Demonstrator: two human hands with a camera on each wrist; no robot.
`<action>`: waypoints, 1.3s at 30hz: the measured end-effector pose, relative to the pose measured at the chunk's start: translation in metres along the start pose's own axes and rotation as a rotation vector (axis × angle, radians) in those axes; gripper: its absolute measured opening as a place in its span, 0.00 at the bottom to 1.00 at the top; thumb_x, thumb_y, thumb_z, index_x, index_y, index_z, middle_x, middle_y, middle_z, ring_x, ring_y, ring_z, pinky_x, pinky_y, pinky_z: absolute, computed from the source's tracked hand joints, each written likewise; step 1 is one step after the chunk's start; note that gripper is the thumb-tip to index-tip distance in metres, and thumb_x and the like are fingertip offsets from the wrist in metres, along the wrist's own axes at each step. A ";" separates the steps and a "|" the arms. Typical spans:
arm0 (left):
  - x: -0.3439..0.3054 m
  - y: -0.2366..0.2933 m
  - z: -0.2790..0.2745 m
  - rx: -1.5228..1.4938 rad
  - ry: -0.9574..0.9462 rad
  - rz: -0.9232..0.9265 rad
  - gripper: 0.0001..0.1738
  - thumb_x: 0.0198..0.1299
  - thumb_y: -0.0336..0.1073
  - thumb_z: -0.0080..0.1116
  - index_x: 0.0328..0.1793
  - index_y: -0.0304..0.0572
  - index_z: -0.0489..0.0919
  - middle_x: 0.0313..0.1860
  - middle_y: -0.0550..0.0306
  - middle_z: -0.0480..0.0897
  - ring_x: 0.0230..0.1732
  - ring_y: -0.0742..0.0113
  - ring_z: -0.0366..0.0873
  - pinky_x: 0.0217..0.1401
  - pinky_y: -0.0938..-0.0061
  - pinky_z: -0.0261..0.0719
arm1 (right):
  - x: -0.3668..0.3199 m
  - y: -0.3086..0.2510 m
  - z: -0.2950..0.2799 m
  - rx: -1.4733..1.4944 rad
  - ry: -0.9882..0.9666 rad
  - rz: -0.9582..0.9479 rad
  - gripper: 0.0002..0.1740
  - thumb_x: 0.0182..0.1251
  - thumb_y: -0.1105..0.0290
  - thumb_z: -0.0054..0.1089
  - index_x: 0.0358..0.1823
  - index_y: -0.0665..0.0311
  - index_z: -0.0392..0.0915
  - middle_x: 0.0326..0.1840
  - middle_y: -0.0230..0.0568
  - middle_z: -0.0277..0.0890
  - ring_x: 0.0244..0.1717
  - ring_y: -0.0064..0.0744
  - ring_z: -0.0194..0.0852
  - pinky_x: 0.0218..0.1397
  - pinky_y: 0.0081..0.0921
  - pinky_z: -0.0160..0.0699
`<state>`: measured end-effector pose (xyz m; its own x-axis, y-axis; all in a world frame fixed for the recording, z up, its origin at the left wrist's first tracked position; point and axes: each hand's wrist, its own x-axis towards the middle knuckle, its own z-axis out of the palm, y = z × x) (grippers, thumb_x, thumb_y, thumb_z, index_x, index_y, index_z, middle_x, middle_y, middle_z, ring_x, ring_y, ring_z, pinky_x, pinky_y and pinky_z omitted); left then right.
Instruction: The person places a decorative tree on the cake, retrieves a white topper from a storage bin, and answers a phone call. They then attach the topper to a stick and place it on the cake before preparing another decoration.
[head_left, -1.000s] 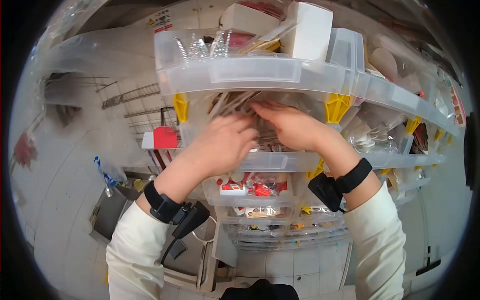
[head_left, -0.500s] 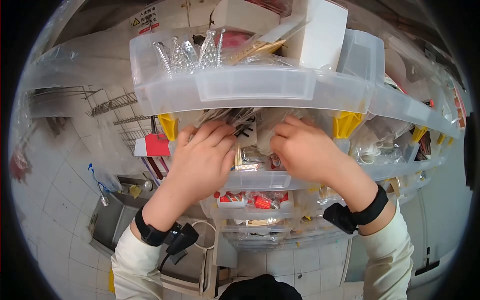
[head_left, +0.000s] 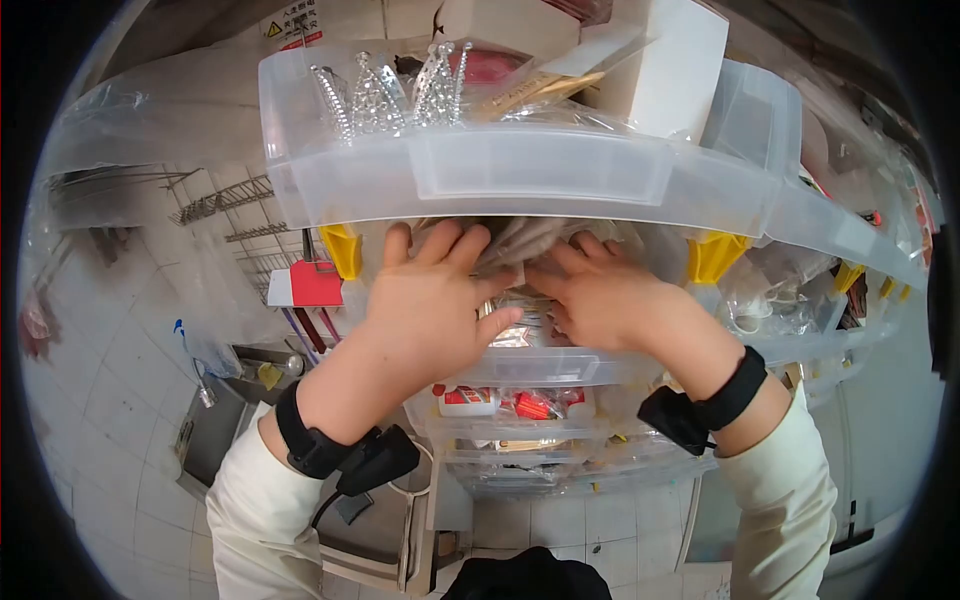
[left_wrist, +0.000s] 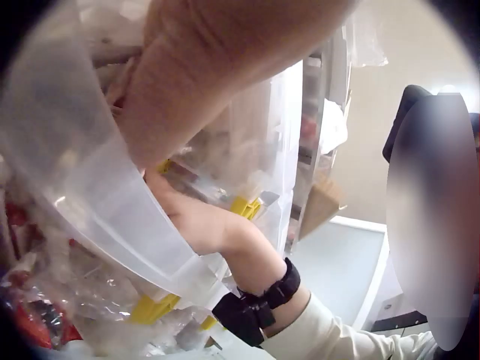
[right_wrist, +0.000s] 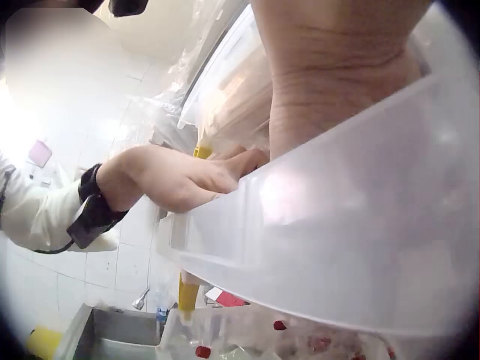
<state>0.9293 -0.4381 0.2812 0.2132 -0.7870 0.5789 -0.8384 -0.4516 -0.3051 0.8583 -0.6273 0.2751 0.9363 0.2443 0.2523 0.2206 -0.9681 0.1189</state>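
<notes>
Both hands reach into a clear plastic bin (head_left: 560, 367) in the second tier. The left hand (head_left: 425, 300) lies at the bin's left, palm down, fingers spread, thumb pointing right. Close by on the right, the right hand (head_left: 615, 300) has its fingers spread over clear plastic packaging (head_left: 525, 240); neither hand shows a clear grip. Small packets (head_left: 515, 335) lie between and below the hands. In the right wrist view, the left hand (right_wrist: 180, 176) reaches over the bin wall (right_wrist: 315, 232). Some fingertips are hidden among the bags.
Above the hands is another clear bin (head_left: 540, 170) with silver tiaras (head_left: 375, 100) and a white box (head_left: 670, 80). Yellow clips (head_left: 715, 256) join the tiers. Lower bins hold red and white bottles (head_left: 468, 400). A wire rack (head_left: 235, 205) and a sink (head_left: 215, 435) are at left.
The left hand has moved right and its fingers have spread, covering contents seen earlier. The right hand's fingers have straightened somewhat deeper in the bin. The upper bin appears shifted slightly right.
</notes>
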 end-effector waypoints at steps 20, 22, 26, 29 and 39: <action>0.022 -0.011 0.018 0.238 0.246 -0.053 0.06 0.39 0.40 0.61 0.18 0.49 0.81 0.31 0.60 0.77 0.40 0.61 0.74 0.40 0.60 0.71 | 0.029 0.004 -0.022 0.135 -0.035 0.272 0.24 0.59 0.68 0.50 0.56 0.68 0.64 0.59 0.57 0.62 0.59 0.57 0.62 0.60 0.42 0.63; 0.021 -0.013 0.019 0.232 0.265 -0.043 0.06 0.39 0.40 0.61 0.18 0.49 0.81 0.29 0.61 0.77 0.38 0.62 0.74 0.36 0.62 0.72 | 0.036 0.002 -0.012 0.005 -0.055 0.247 0.23 0.58 0.67 0.51 0.55 0.67 0.65 0.59 0.57 0.61 0.61 0.56 0.60 0.61 0.41 0.63; 0.021 -0.016 0.022 0.212 0.333 -0.033 0.06 0.39 0.40 0.61 0.18 0.50 0.80 0.27 0.61 0.76 0.36 0.62 0.74 0.31 0.66 0.73 | 0.044 0.010 0.005 -0.197 0.047 0.134 0.21 0.57 0.67 0.54 0.53 0.65 0.69 0.60 0.55 0.61 0.62 0.53 0.59 0.62 0.41 0.61; 0.019 -0.018 0.022 0.154 0.349 -0.050 0.05 0.39 0.40 0.61 0.18 0.50 0.81 0.26 0.61 0.76 0.36 0.62 0.74 0.32 0.65 0.73 | 0.049 0.009 -0.009 -0.121 -0.043 0.156 0.22 0.56 0.68 0.54 0.54 0.62 0.69 0.54 0.52 0.69 0.57 0.51 0.66 0.60 0.39 0.64; 0.019 -0.018 0.024 0.145 0.339 -0.084 0.06 0.39 0.40 0.62 0.17 0.50 0.81 0.25 0.61 0.75 0.35 0.61 0.75 0.32 0.66 0.73 | 0.040 0.016 -0.003 -0.362 0.025 0.015 0.20 0.50 0.69 0.57 0.48 0.61 0.75 0.50 0.42 0.72 0.56 0.45 0.67 0.57 0.36 0.68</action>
<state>0.9603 -0.4550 0.2795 0.0797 -0.5717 0.8166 -0.7401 -0.5827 -0.3358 0.8984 -0.6326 0.2902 0.9308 0.2358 0.2792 0.0918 -0.8904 0.4459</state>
